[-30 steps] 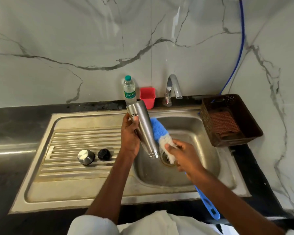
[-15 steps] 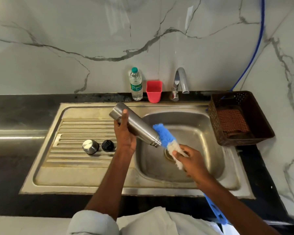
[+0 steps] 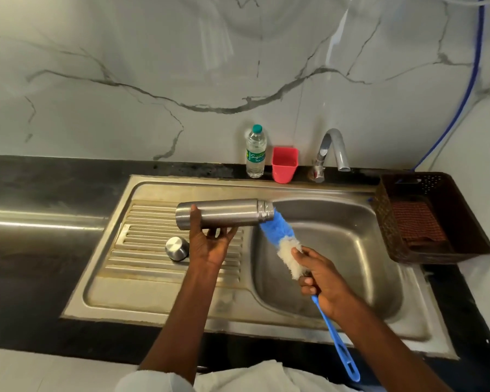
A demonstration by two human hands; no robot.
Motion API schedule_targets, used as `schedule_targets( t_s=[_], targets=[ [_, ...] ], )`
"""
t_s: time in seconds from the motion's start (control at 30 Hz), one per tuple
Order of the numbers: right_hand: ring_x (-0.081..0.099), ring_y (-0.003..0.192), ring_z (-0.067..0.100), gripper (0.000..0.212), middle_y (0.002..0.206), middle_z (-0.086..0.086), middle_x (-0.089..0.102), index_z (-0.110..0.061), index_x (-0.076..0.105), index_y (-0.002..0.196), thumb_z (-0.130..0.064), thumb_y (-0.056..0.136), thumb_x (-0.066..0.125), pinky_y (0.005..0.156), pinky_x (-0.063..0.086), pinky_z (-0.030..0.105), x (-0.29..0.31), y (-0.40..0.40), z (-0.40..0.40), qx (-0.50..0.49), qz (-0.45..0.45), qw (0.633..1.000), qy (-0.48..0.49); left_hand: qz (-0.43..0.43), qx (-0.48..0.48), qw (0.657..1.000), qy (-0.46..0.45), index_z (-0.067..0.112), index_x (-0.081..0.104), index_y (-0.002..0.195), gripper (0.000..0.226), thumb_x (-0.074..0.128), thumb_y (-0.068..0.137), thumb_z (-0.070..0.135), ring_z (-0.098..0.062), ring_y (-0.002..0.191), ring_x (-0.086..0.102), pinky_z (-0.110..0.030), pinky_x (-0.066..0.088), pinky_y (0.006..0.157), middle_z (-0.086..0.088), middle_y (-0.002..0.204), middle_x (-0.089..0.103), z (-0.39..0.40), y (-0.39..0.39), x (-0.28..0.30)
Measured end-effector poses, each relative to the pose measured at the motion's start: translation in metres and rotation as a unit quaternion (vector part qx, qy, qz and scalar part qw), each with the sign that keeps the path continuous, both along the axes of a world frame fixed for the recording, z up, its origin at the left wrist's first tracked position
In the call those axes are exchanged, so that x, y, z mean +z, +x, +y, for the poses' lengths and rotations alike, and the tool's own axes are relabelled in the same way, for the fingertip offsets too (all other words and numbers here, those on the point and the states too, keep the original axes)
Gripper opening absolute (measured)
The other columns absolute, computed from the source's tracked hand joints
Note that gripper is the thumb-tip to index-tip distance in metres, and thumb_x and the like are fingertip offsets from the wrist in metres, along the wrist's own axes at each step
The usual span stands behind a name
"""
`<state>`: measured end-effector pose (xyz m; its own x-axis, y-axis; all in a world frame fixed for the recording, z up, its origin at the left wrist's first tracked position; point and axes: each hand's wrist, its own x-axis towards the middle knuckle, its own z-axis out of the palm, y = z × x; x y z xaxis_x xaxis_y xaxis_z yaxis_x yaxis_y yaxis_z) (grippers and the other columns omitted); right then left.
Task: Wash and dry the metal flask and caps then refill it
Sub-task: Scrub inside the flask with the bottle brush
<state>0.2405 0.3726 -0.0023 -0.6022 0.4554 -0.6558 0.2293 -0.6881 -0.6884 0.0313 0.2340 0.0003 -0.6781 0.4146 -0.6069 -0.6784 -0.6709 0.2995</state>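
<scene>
A: Where's the flask?
B: The metal flask (image 3: 224,214) lies level in the left hand (image 3: 210,244), fingers curled beneath. The right hand (image 3: 320,281) grips the bottle brush (image 3: 280,236), tip at its mouth.
A: Containers?
B: The brown basket (image 3: 464,222) right of those fingers holds a cloth (image 3: 416,222); steel cap (image 3: 177,248) on the sink (image 3: 153,295) drainboard.

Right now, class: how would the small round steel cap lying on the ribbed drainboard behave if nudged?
The small round steel cap looks rigid and smooth, so probably slippery. Being round, it might roll if tipped, though the ribbed drainboard would likely check it.

Metal flask (image 3: 224,214) level in left hand (image 3: 210,244), bottle brush (image 3: 277,236) in right hand (image 3: 323,281) at its mouth.
</scene>
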Motion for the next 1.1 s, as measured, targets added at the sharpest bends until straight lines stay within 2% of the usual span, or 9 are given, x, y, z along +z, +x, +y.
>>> schedule_targets(
  t_s=[0.13,0.27,0.37,0.53,0.63,0.73,0.8,0.9,1.1],
  targets=[
    [0.033,0.043,0.004,0.030,0.090,0.006,0.065,-0.013,0.065,0.120,-0.020,0.091,0.070,0.032,0.028,0.016,0.013,-0.020,-0.001,-0.004,0.051,0.997,-0.050,0.084,-0.078,0.990,-0.083,0.011,0.057,0.136,0.055,0.080,0.088,0.023,-0.038,0.122,0.068,-0.056,0.056,0.103,-0.020,0.139,0.065,-0.017,-0.008,0.006],
    [0.032,0.042,0.003,0.021,0.079,0.002,0.065,-0.014,0.065,0.116,-0.018,0.096,0.066,0.032,0.026,0.016,0.021,-0.036,-0.003,0.013,0.050,0.998,-0.030,0.150,-0.029,0.984,-0.087,0.013,0.048,0.150,0.073,0.082,0.086,0.017,-0.040,0.120,0.070,-0.051,0.062,0.093,-0.022,0.144,0.061,-0.040,-0.026,0.015],
    [0.033,0.042,0.005,0.026,0.075,0.002,0.065,-0.010,0.063,0.121,-0.016,0.096,0.066,0.032,0.026,0.017,0.020,-0.049,-0.010,0.016,0.037,0.999,-0.002,0.226,0.036,0.963,-0.140,0.033,0.040,0.152,0.077,0.081,0.089,0.016,-0.040,0.123,0.068,-0.057,0.061,0.095,-0.016,0.148,0.054,-0.074,-0.053,0.029],
    [0.034,0.044,0.008,0.031,0.088,0.010,0.061,-0.011,0.066,0.123,-0.018,0.094,0.071,0.035,0.026,0.018,0.013,-0.075,-0.040,0.035,0.010,0.995,0.092,0.371,0.119,0.875,-0.286,0.042,0.047,0.150,0.071,0.082,0.091,0.022,-0.029,0.133,0.060,-0.049,0.063,0.093,-0.006,0.153,0.048,-0.135,-0.079,0.051],
    [0.036,0.046,0.009,0.030,0.092,0.009,0.061,-0.017,0.066,0.123,-0.020,0.094,0.073,0.036,0.028,0.020,0.016,-0.098,-0.063,0.058,0.010,0.988,0.145,0.444,0.127,0.796,-0.392,0.039,0.050,0.151,0.072,0.084,0.090,0.020,-0.013,0.136,0.056,-0.036,0.059,0.099,0.006,0.153,0.049,-0.158,-0.096,0.047],
    [0.037,0.045,0.009,0.035,0.095,0.011,0.059,-0.017,0.063,0.127,-0.019,0.094,0.073,0.036,0.028,0.020,0.021,-0.126,-0.086,0.076,0.012,0.984,0.162,0.489,0.096,0.692,-0.523,0.037,0.052,0.151,0.074,0.086,0.086,0.025,0.011,0.119,0.055,-0.015,0.052,0.095,0.010,0.136,0.055,-0.168,-0.110,0.039],
    [0.037,0.045,0.009,0.036,0.097,0.010,0.060,-0.019,0.061,0.128,-0.020,0.094,0.073,0.037,0.029,0.020,0.025,-0.144,-0.102,0.091,0.015,0.981,0.169,0.502,0.063,0.640,-0.578,0.040,0.051,0.151,0.074,0.086,0.086,0.029,0.006,0.110,0.059,-0.020,0.055,0.091,0.007,0.129,0.055,-0.174,-0.118,0.032],
    [0.039,0.046,0.008,0.033,0.095,0.007,0.063,-0.024,0.062,0.124,-0.022,0.093,0.073,0.038,0.030,0.020,0.029,-0.166,-0.119,0.110,0.016,0.976,0.188,0.510,0.012,0.611,-0.606,0.048,0.046,0.149,0.073,0.084,0.088,0.035,-0.016,0.109,0.063,-0.039,0.061,0.089,0.002,0.129,0.055,-0.181,-0.129,0.022],
    [0.041,0.043,0.007,0.029,0.095,0.007,0.066,-0.028,0.063,0.119,-0.022,0.093,0.075,0.039,0.031,0.021,0.030,-0.185,-0.147,0.099,0.015,0.976,0.193,0.533,-0.027,0.577,-0.618,0.049,0.046,0.149,0.075,0.086,0.086,0.036,-0.022,0.105,0.065,-0.047,0.063,0.084,0.000,0.128,0.055,-0.184,-0.149,0.013]
  ],
)
